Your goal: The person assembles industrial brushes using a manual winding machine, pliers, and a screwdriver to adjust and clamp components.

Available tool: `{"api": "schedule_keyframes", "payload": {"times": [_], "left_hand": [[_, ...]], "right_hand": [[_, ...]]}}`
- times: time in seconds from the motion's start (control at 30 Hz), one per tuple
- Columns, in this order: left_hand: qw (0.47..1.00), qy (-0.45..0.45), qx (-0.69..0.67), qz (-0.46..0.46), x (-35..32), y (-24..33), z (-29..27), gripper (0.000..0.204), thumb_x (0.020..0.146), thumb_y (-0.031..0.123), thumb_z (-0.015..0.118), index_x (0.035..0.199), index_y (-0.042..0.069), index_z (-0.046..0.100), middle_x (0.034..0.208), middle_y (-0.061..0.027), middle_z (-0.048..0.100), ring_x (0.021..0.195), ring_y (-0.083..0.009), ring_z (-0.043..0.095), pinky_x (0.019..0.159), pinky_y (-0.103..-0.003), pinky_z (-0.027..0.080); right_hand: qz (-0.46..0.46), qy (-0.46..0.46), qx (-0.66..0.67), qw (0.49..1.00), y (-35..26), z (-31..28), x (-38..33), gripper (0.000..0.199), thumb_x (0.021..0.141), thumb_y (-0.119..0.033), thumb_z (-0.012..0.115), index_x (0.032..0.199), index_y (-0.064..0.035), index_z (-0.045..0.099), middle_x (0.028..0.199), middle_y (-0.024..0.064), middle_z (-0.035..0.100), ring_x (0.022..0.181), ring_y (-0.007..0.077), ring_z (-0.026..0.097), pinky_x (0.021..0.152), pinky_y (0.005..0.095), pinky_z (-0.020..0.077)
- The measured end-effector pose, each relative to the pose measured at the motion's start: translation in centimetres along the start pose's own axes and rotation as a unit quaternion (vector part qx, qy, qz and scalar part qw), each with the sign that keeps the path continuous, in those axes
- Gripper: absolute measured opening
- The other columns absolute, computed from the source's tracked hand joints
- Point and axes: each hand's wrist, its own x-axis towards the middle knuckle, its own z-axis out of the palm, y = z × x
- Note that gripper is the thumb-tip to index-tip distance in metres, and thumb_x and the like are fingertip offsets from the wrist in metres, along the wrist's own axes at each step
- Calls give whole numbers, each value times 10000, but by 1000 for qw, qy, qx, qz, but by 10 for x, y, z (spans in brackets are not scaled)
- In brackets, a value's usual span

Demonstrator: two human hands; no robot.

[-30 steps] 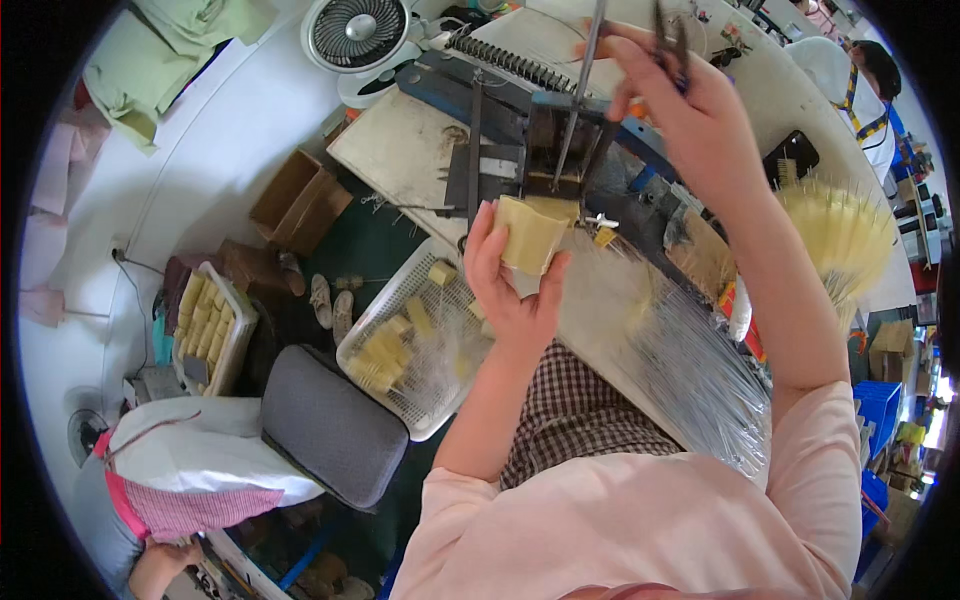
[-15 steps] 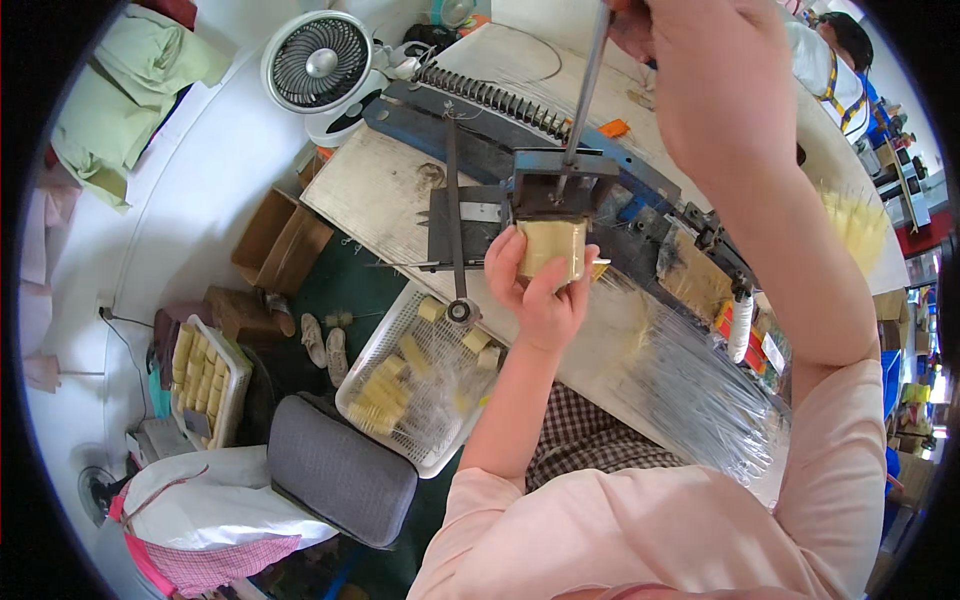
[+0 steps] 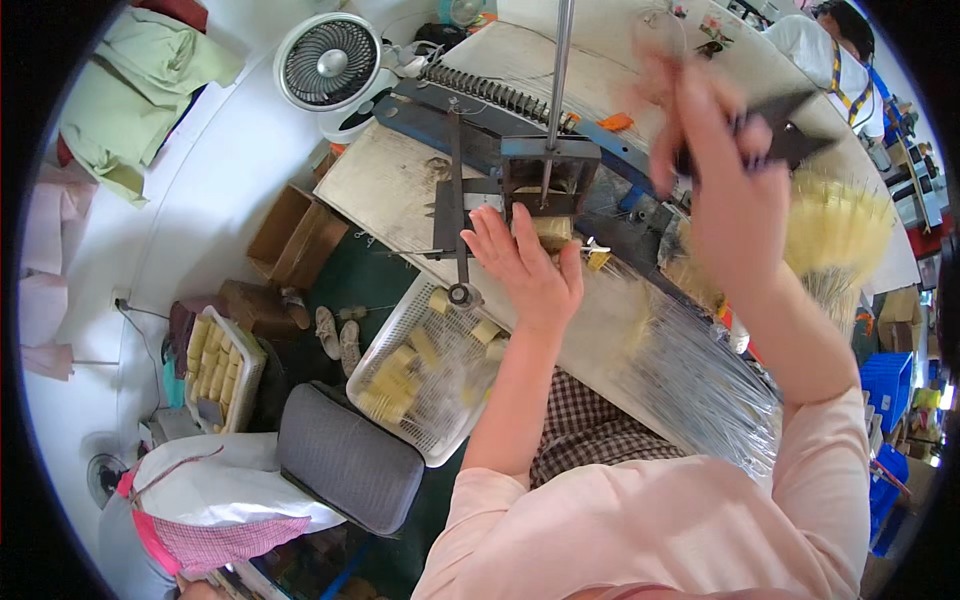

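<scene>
The person wears a pale pink long-sleeved top, the soft cuffs pushed up so the sleeves end short of the wrists. Below it shows a garment in a small brown-and-white check. The left hand (image 3: 525, 270) and right hand (image 3: 715, 165) are bare, without gloves, rings or a watch.

The right hand (image 3: 715, 150) is motion-blurred, its dark tool (image 3: 790, 140) indistinct.

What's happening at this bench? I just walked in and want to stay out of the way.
A person in a pink top works at a metal press on a wooden bench. The left hand holds a pale yellow block under the press. The right hand, blurred, is raised and grips a dark handle. A white basket of similar blocks sits beside the bench.
</scene>
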Motion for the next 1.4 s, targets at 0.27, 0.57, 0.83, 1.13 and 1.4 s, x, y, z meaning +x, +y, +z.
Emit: {"api": "schedule_keyframes", "payload": {"times": [0.27, 0.57, 0.83, 1.13, 1.4], "left_hand": [[982, -130, -15, 133, 37, -7, -48, 435, 671, 8, 552, 1099, 80, 587, 1087, -29, 526, 967, -223, 509, 853, -338, 411], [964, -184, -22, 189, 50, -11, -53, 445, 642, 9, 558, 1079, 80, 601, 1015, -36, 536, 941, -217, 524, 789, -322, 467], [963, -180, -26, 197, 53, -16, -58, 430, 640, 16, 571, 1063, 83, 610, 989, -25, 543, 909, -204, 536, 775, -305, 477], [976, -156, -57, 144, 48, -15, -57, 292, 680, -1, 639, 951, 108, 631, 899, -37, 578, 809, -231, 551, 704, -318, 461], [962, -220, -161, -20, 66, -16, -62, 156, 719, 58, 664, 873, 67, 648, 794, -89, 588, 740, -240, 568, 661, -311, 457]], "right_hand": [[471, -77, 487, 732, 71, 18, -100, 354, 920, -408, 430, 972, -65, 498, 744, -18, 452, 606, 80, 396, 523, 230, 334], [462, -70, 690, 553, 85, 32, -101, 349, 901, -438, 455, 894, -90, 468, 622, -16, 421, 456, 95, 370, 357, 214, 281], [454, -47, 672, 583, 88, 41, -89, 310, 918, -394, 443, 861, -90, 463, 605, -22, 412, 438, 92, 368, 343, 210, 270], [422, -29, 651, 631, 93, 49, -69, 287, 922, -367, 450, 814, -101, 435, 592, -25, 397, 430, 85, 336, 334, 215, 229], [453, -136, 332, 816, 103, 21, -90, 279, 878, -315, 533, 967, -52, 508, 614, 9, 477, 464, 130, 428, 375, 254, 310]]}}
